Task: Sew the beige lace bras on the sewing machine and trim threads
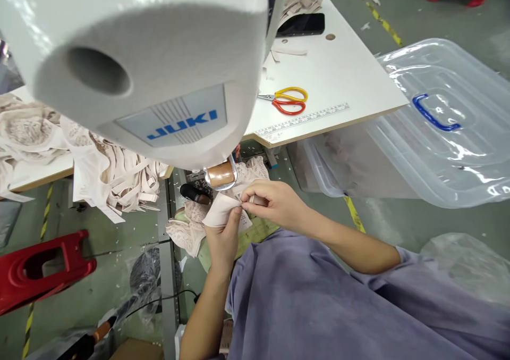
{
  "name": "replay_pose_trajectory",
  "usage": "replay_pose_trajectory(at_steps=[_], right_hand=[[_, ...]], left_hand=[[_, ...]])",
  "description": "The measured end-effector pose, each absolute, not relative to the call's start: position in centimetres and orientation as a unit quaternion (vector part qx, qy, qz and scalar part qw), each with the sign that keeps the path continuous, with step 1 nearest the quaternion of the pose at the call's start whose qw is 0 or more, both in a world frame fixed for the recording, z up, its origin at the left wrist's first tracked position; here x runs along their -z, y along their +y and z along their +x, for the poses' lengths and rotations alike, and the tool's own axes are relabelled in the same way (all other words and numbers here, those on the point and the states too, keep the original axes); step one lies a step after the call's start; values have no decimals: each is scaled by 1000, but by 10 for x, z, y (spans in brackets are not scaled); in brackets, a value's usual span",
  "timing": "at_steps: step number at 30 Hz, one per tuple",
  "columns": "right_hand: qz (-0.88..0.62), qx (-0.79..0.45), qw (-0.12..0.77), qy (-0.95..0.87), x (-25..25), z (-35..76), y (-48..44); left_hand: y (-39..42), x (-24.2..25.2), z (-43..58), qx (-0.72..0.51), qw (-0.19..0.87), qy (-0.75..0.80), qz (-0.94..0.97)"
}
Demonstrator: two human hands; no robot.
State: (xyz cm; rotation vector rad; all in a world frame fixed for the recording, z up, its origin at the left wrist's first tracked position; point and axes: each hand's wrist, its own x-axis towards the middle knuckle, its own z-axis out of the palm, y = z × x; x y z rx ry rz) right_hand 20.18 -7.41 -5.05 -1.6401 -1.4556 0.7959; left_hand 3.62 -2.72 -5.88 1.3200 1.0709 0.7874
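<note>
A pale pink lace bra [223, 211] is spread between my hands, just below the head of a white JUKI sewing machine [167, 73]. My left hand [223, 237] grips its smooth band, thumb on top. With the fingertips of my right hand [274, 203] I pinch the edge of the same band, close to my left thumb. Lace parts of the bra hang to the left over a green cloth [258, 231] on my lap. A small printed label area shows beside my left thumb. The machine's needle area is hidden from this angle.
Scissors with yellow and red handles [290, 100], a clear ruler [303, 119] and a black phone [302, 25] lie on the white table [338, 62]. More bras [115, 174] hang over the left edge. A lidded plastic bin [450, 152] stands right; a red stool [43, 269] is left.
</note>
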Motion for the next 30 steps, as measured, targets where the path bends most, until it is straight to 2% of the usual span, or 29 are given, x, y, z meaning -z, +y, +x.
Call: replay_pose_trajectory(at_steps=[5,13,21,26,30], right_hand=[[-622,-310,375,-614,54,207,-69],[-554,-381,352,-651,51,216,-63],[-579,-394,354,-620,54,214,-68],[-604,-390,306,-624,49,213,-67],[-604,-423,302,-604,51,219,-66]], left_hand=[[-26,60,34,-302,595,459,586],[-23,63,30,-307,585,447,603],[-15,46,31,-224,634,440,595],[-18,48,31,-255,596,442,620],[-13,54,32,-238,590,443,632]])
